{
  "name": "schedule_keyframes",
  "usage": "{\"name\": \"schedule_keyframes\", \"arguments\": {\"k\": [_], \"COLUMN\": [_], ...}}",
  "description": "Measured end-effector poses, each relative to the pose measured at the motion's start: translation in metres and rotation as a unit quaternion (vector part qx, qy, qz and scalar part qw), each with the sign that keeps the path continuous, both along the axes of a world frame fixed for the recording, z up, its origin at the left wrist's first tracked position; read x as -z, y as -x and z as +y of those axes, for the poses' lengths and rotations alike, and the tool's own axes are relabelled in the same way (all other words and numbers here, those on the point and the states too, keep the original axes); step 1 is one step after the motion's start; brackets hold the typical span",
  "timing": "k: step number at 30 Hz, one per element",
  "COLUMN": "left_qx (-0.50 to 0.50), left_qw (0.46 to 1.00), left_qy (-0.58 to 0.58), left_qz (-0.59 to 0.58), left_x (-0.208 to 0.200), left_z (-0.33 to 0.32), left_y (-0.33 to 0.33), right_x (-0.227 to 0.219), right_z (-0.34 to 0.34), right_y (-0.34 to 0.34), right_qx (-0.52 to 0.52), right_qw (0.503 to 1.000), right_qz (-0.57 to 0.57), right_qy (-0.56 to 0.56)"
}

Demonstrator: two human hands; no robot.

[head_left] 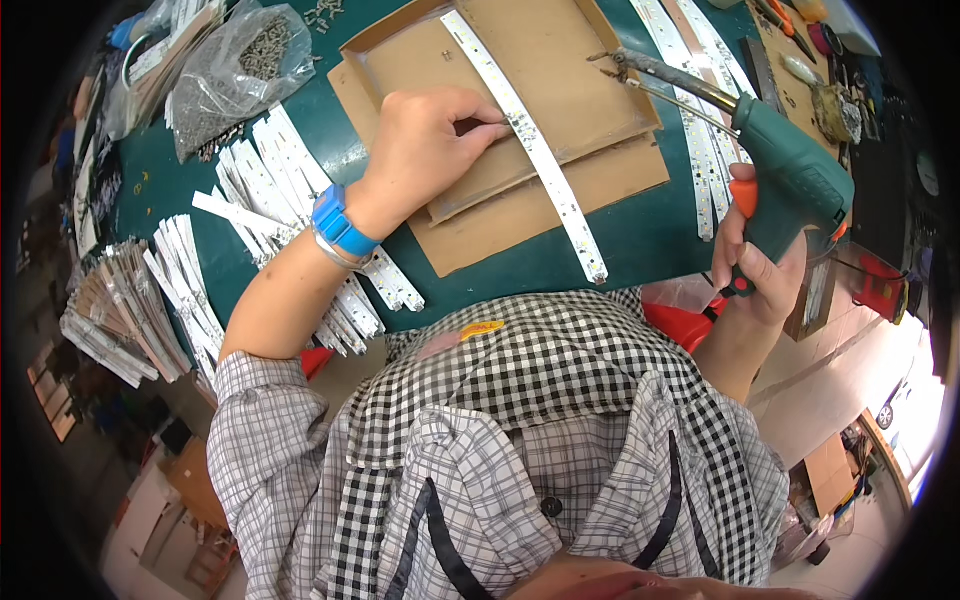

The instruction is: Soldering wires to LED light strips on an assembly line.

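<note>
White LED strip across brown cardboard tray; right hand wrapped around green soldering gun.
Apron checked cloth, yellow-red label, too small to read. Left hand: fingertips together at strip's left edge, mid-length; can't tell if they're gripping it. Gun plastic-bodied, metal-tipped, right of strip.

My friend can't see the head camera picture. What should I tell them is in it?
A person's right hand holds a green soldering gun; the left hand has its fingertips at a white strip lying across a cardboard tray. More white strips lie on both sides.
</note>
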State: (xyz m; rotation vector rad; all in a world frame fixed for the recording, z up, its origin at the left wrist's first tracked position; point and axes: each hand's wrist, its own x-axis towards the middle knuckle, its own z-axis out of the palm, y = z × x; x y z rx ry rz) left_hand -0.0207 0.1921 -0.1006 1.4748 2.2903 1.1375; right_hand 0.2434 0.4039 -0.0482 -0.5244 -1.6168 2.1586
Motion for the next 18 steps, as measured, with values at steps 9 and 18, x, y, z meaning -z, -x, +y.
{"name": "schedule_keyframes", "arguments": {"k": [9, 18], "left_qx": [0.123, 0.316], "left_qw": [0.985, 0.929], "left_qy": [-0.024, 0.038], "left_qz": [0.117, 0.188], "left_x": [-0.039, -0.035], "left_z": [-0.004, 0.014], "left_y": [-0.014, -0.056], "right_x": [0.015, 0.05], "right_z": [0.012, 0.006], "right_y": [-0.006, 0.018], "right_qx": [0.154, 0.209], "right_qw": [0.964, 0.724], "right_qz": [-0.045, -0.336], "right_qy": [-0.211, -0.566]}}
